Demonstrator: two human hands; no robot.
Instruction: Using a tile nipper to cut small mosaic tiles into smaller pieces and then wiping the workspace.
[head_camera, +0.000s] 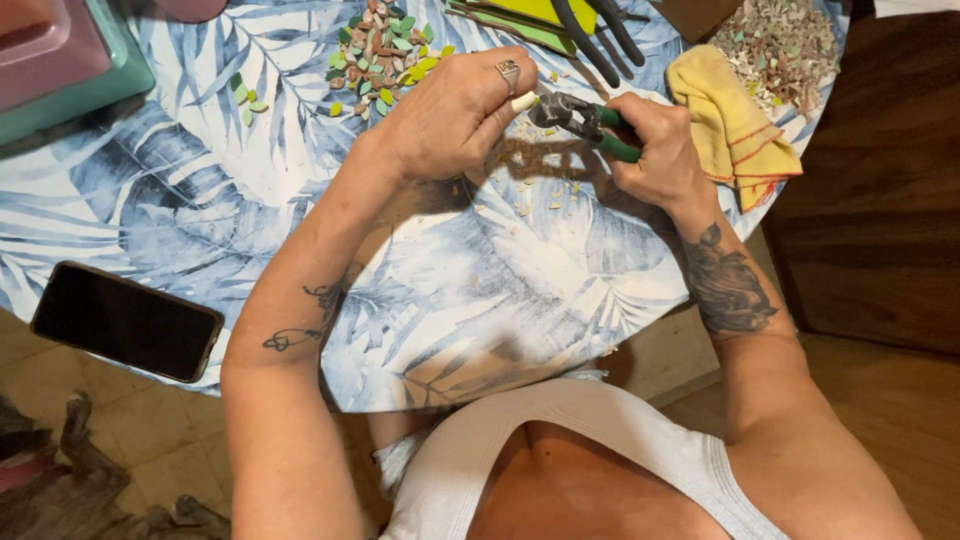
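Here, left hand (455, 115) pinches small cream tile piece (524, 101) at fingertips, right beside metal jaws of green-handled nippers (585, 122). Right hand (655, 150) clenched round nipper handles, just right of tile piece; yellow cloth (735, 125) further right.

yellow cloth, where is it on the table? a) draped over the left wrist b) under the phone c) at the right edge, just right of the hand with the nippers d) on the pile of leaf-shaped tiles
c: the yellow cloth lies crumpled at the table's right edge, beside the right hand gripping the green-handled nippers.
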